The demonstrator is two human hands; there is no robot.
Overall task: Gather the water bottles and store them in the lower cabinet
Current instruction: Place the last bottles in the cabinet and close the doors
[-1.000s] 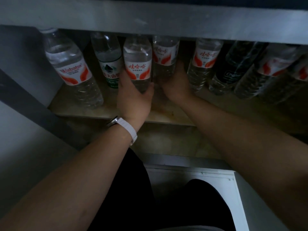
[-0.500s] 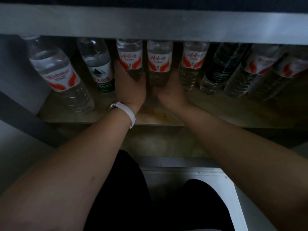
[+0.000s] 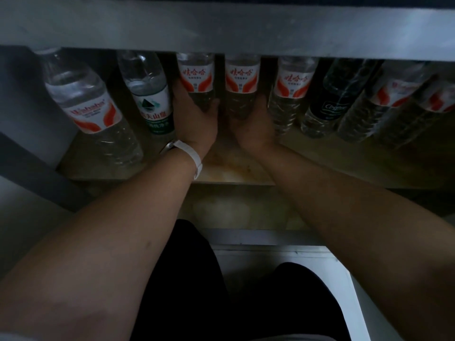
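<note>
Both my hands reach into the dim lower cabinet. My left hand [image 3: 195, 121], with a white band on the wrist, grips the lower part of a red-and-white labelled water bottle [image 3: 195, 77]. My right hand [image 3: 256, 126] grips the neighbouring bottle [image 3: 242, 77] with the same label. Both bottles stand upright on the cabinet shelf [image 3: 234, 171], side by side in a row of several bottles. Their caps are hidden behind the cabinet's top edge.
Left of my hands stand a green-labelled bottle [image 3: 152, 99] and a large red-labelled bottle [image 3: 91, 112]. To the right are another red-labelled bottle [image 3: 290, 92], a dark-labelled one [image 3: 332, 104] and more beyond. A grey ledge [image 3: 221, 28] overhangs the shelf. My dark-clad knees fill the foreground.
Both hands have pushed the two bottles deeper into the cabinet, in line with the row. The view has shifted slightly; the grips are unchanged.
</note>
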